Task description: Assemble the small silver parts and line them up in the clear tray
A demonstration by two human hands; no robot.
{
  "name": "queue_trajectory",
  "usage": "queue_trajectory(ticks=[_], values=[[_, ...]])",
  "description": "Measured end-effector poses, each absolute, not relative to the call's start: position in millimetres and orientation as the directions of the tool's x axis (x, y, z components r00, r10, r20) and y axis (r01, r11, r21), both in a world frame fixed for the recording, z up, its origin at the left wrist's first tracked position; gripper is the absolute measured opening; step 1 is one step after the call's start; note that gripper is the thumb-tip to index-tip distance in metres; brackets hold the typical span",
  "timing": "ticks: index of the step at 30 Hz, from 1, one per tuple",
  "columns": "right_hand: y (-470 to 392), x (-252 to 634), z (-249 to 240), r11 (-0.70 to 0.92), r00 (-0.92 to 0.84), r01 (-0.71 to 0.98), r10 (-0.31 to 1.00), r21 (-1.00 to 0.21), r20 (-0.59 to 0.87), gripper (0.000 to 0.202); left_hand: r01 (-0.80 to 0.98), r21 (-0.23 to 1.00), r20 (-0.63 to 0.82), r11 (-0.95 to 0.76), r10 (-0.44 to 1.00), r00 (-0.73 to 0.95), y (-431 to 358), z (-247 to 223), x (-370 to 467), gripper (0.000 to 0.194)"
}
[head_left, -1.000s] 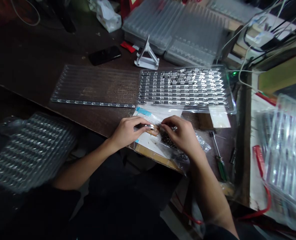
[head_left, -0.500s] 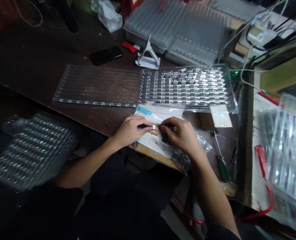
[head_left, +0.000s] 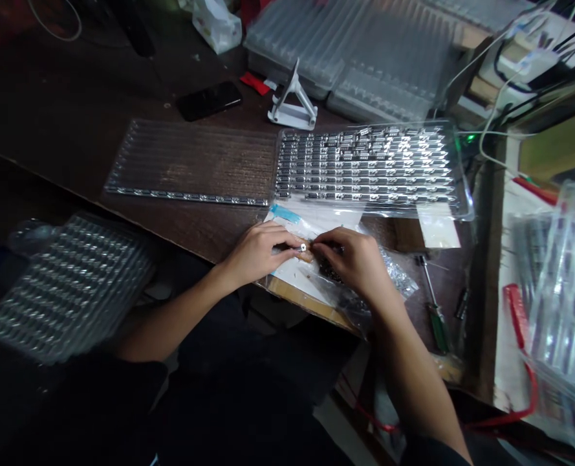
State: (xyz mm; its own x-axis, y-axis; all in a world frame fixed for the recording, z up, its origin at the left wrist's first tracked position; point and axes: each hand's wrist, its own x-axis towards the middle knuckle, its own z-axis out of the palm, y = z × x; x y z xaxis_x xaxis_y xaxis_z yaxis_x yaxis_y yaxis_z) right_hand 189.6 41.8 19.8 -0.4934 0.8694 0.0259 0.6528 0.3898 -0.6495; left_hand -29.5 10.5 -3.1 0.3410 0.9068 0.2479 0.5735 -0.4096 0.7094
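My left hand (head_left: 262, 251) pinches a small metal D-sub connector (head_left: 303, 248) between thumb and fingertips. Close by on its right, my right hand (head_left: 352, 255) has thumb and forefinger pressed together; whatever they hold is too small to make out. Both hands are over a white sheet (head_left: 287, 275) at the table's front edge. Under the right hand lies a clear plastic bag (head_left: 401, 275) with small dark parts. Beyond the hands, a clear tray of connectors (head_left: 365, 171) holds many rows. Left of it, another clear tray (head_left: 195, 155) has a single row of connectors along its near edge.
Behind the trays are a black phone (head_left: 209, 100), a white stand (head_left: 294, 103) and stacked clear trays (head_left: 306, 45). A green-handled screwdriver (head_left: 435, 310) lies on the right. More filled trays (head_left: 68, 285) are stacked at lower left, and others (head_left: 563, 291) at far right.
The connector in my left hand has turned slightly, and its end now faces more toward the camera. My right hand stays pinched beside it. The view has shifted a little.
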Motion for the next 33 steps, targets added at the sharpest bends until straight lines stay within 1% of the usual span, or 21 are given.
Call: queue_trajectory(ticks=[5, 7, 11, 13, 15, 18, 20, 22, 26, 28, 30, 33], values=[[41.1, 185.5, 15.1, 0.417, -0.493, 0.685, 0.869, -0.597, 0.041, 0.02, 0.598, 0.7, 0.24, -0.39, 0.917, 0.318, 8.9, -3.7, -29.0, 0.004], [39.7, 182.8, 15.4, 0.423, -0.493, 0.674, 0.868, -0.605, 0.058, 0.02, 0.599, 0.701, 0.263, -0.388, 0.921, 0.288, 8.0, -3.7, -29.1, 0.002], [36.6, 177.6, 17.5, 0.46, -0.558, 0.578, 0.825, -0.673, 0.085, 0.019, 0.58, 0.738, 0.34, -0.345, 0.932, 0.121, 5.1, -3.4, -31.8, 0.007], [34.8, 175.7, 17.5, 0.504, -0.604, 0.543, 0.79, -0.672, 0.104, 0.019, 0.613, 0.724, 0.354, -0.315, 0.933, 0.061, 2.9, -3.3, -33.6, 0.006], [32.1, 173.6, 17.2, 0.571, -0.639, 0.561, 0.759, -0.599, 0.124, 0.021, 0.689, 0.663, 0.333, -0.293, 0.94, 0.078, 0.6, -3.1, -34.5, 0.007], [26.6, 169.4, 18.3, 0.668, -0.687, 0.631, 0.717, -0.395, 0.115, 0.025, 0.788, 0.544, 0.271, -0.289, 0.949, 0.161, -1.2, -3.0, -33.7, 0.012], [23.7, 166.6, 20.6, 0.687, -0.701, 0.66, 0.709, -0.304, 0.078, 0.026, 0.799, 0.518, 0.256, -0.307, 0.946, 0.198, -0.9, -4.1, -33.1, 0.011], [23.0, 165.7, 23.4, 0.677, -0.701, 0.672, 0.712, -0.298, 0.035, 0.026, 0.789, 0.524, 0.264, -0.319, 0.942, 0.206, 0.1, -6.1, -33.2, 0.009], [29.1, 175.9, 28.6, 0.594, -0.661, 0.681, 0.75, -0.428, -0.012, 0.024, 0.773, 0.549, 0.305, -0.317, 0.937, 0.168, 1.7, -8.5, -34.6, 0.006], [33.4, 185.5, 30.9, 0.526, -0.598, 0.716, 0.801, -0.459, -0.015, 0.022, 0.749, 0.574, 0.342, -0.332, 0.928, 0.15, 2.0, -6.5, -33.3, 0.006], [36.3, 193.8, 33.1, 0.469, -0.535, 0.769, 0.844, -0.435, -0.037, 0.02, 0.708, 0.606, 0.386, -0.363, 0.912, 0.137, 2.4, -2.7, -29.0, 0.006], [36.9, 197.7, 36.0, 0.43, -0.5, 0.826, 0.857, -0.364, -0.123, 0.019, 0.634, 0.655, 0.428, -0.411, 0.893, 0.137, 4.6, 2.9, -16.8, 0.007]])
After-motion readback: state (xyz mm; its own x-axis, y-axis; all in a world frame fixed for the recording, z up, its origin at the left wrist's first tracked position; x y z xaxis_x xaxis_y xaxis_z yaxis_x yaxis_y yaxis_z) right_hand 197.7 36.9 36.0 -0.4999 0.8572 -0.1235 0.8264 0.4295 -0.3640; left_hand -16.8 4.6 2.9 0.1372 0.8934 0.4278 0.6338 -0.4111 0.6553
